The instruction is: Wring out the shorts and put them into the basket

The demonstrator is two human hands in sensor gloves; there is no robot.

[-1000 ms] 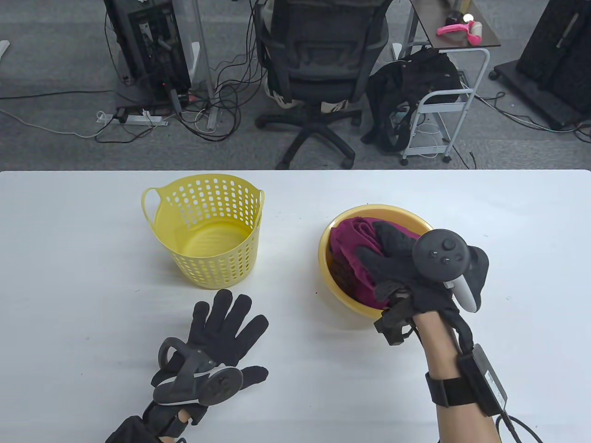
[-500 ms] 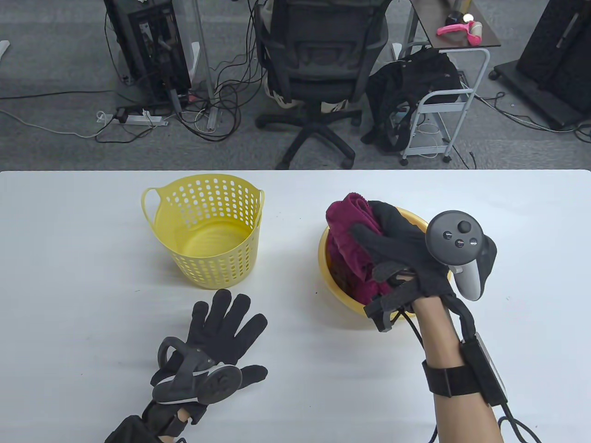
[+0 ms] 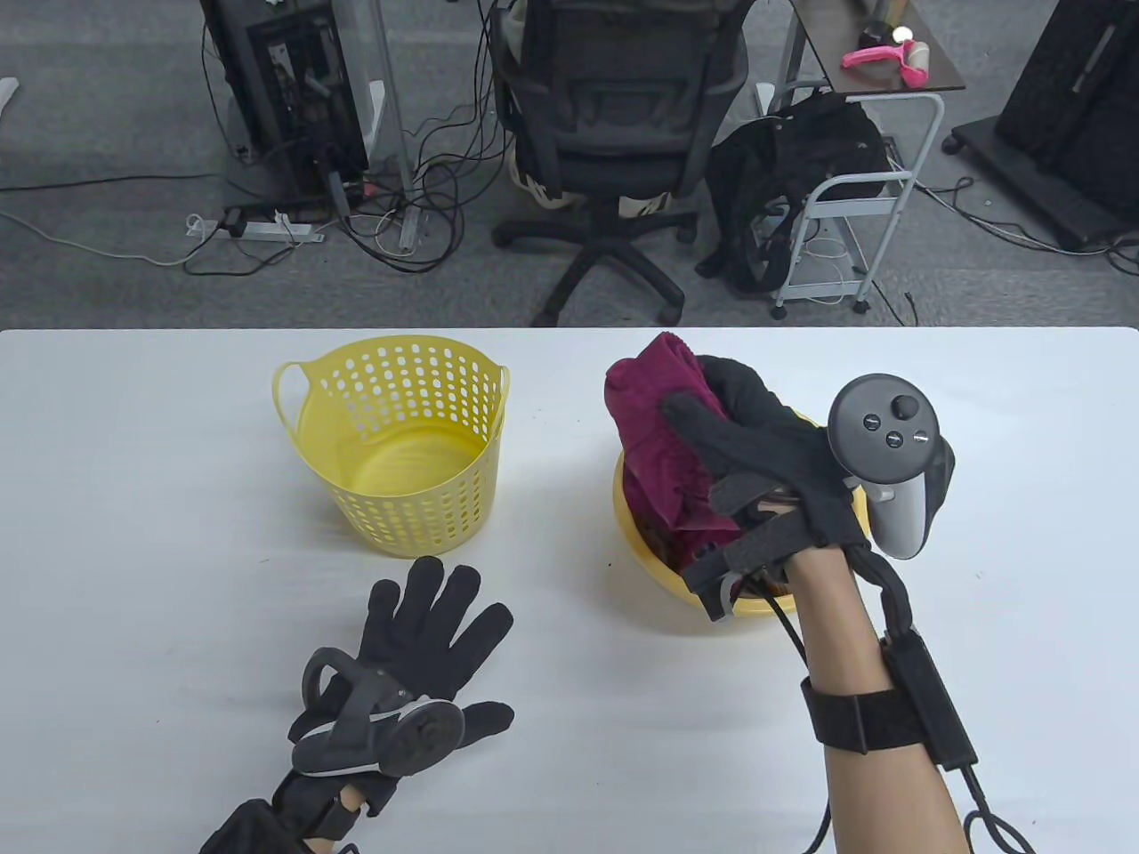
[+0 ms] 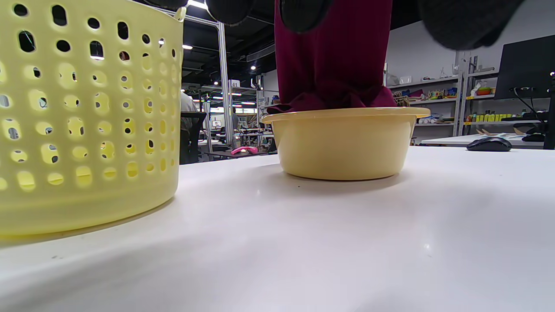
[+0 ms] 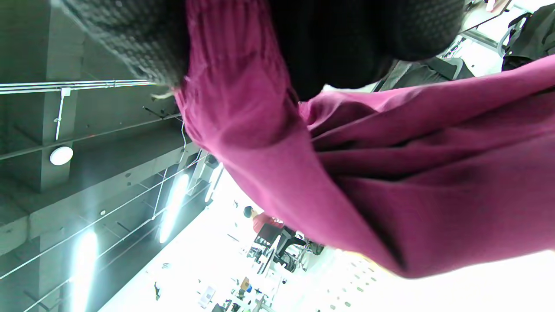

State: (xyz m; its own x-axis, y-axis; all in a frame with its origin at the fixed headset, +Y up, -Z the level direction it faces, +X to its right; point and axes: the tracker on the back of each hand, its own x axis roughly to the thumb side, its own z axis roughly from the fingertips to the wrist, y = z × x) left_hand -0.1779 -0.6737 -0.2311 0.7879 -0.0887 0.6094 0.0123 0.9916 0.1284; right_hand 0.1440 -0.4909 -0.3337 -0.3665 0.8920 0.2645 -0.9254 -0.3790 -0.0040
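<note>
Shorts (image 3: pixel 656 427) gripped by right hand (image 3: pixel 756 454) over bowl (image 3: pixel 645 551)

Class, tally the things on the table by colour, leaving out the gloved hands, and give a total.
Yellow: 2, the perforated basket and the basin.
Maroon: 1, the shorts.
Total: 3.
</note>
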